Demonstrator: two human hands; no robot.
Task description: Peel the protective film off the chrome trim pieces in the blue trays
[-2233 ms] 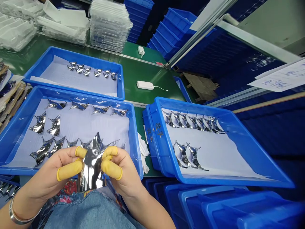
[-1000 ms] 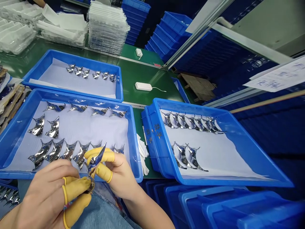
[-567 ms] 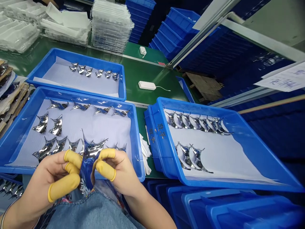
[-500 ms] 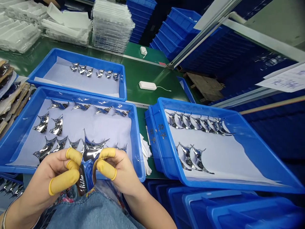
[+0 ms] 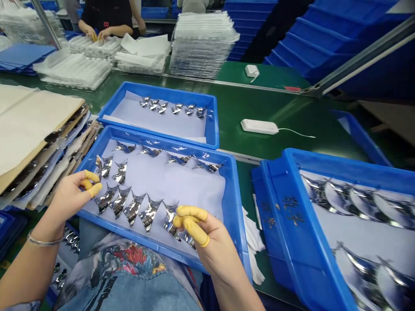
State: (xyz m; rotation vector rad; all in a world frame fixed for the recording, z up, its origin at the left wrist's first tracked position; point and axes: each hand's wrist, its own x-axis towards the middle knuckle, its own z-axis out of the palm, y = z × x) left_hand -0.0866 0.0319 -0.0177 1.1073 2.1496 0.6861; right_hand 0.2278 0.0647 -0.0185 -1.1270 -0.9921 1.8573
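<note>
In the near blue tray (image 5: 238,190), lined with white sheet, lie rows of shiny, curved chrome pieces with pointed corners. My left hand (image 5: 73,192), yellow covers on its fingertips, is closed at the tray's left side. Its fingers pinch the lower end of a chrome piece (image 5: 98,166), beside another chrome piece (image 5: 106,166). My right hand (image 5: 207,235), also in yellow finger covers, is over the front row. Thumb and fingers close on the right edge of a chrome piece (image 5: 169,219), whose grasped edge is partly hidden. Further chrome pieces (image 5: 150,213) lie to its left.
Behind stands a second blue tray (image 5: 212,119) with small chrome pieces. A tray (image 5: 293,216) of larger pieces is at right. Layered sheets (image 5: 39,134) are stacked at left, clear plastic trays (image 5: 202,47) at the back. A white device (image 5: 259,126) lies on the green table; a co-worker's hands (image 5: 97,33) are beyond.
The chrome piece that both hands held over my lap is gone from there. My hands have parted, left hand to the tray's left side, right hand to the front row. The view has swung left.
</note>
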